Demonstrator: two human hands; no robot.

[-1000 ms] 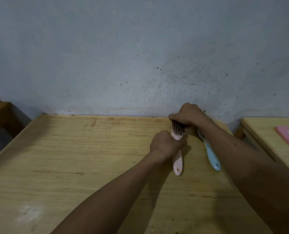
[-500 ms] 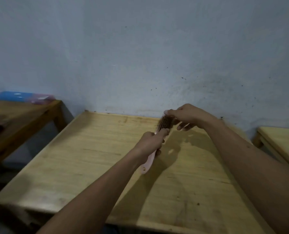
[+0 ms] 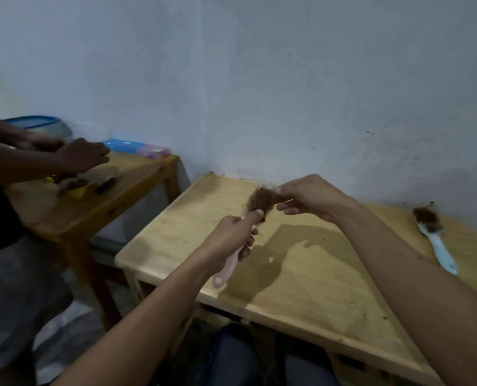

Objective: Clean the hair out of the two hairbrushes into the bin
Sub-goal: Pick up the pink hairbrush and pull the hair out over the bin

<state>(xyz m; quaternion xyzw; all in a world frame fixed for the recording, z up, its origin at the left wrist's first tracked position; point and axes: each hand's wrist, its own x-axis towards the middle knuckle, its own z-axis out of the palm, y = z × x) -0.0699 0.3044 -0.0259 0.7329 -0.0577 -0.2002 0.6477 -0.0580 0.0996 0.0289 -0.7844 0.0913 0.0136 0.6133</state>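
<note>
My left hand [image 3: 233, 239] grips the handle of a pink hairbrush [image 3: 261, 200] held above the wooden table [image 3: 315, 280], bristles up and matted with brown hair. My right hand [image 3: 305, 197] pinches the hair at the far end of that brush head with thumb and forefinger. A light blue hairbrush [image 3: 433, 236], also clogged with brown hair, lies on the table at the far right, near the wall. No bin is visible.
A second wooden table [image 3: 137, 179] stands to the left, where another person's hands [image 3: 76, 156] work over small objects. A blue-lidded container [image 3: 38, 125] and a blue and pink box [image 3: 137, 147] sit at its back. My knees [image 3: 231, 358] are under the table's front edge.
The pink brush has been lifted off the table and my view has swung left. My right hand moved from covering the brush head to pinching its hair. The left table and other person came into view.
</note>
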